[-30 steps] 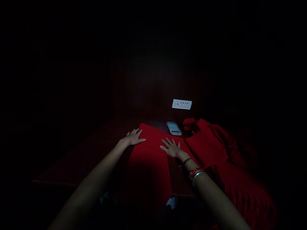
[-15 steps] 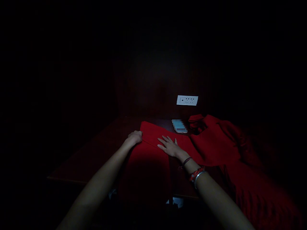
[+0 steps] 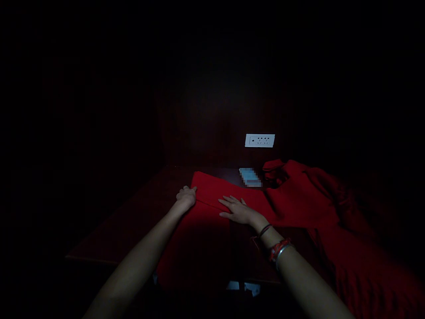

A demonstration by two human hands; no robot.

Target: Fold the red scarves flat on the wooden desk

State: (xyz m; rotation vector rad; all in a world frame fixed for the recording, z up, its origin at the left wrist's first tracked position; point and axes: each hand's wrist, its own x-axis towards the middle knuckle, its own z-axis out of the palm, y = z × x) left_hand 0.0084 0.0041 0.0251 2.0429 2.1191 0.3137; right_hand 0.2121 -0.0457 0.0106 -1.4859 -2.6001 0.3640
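A long red scarf with a fringed end lies across the dark table, part of it folded over near the middle and one length reaching down toward the front edge. At the fold's left edge, my left hand has its fingers closed on the cloth. My right hand rests flat on the fold with fingers spread. Bracelets circle my right wrist. The lower length of the scarf fades into shadow between my forearms.
A phone with a lit, blurred screen lies behind the scarf. On the wall above it is a white power socket. The dark table ends at a front edge, with something pale below. Surroundings are nearly black.
The scarf's near length has shifted left at its lower end. My left hand still grips the edge; my right hand has slid slightly right and toward me. The view has tilted a little.
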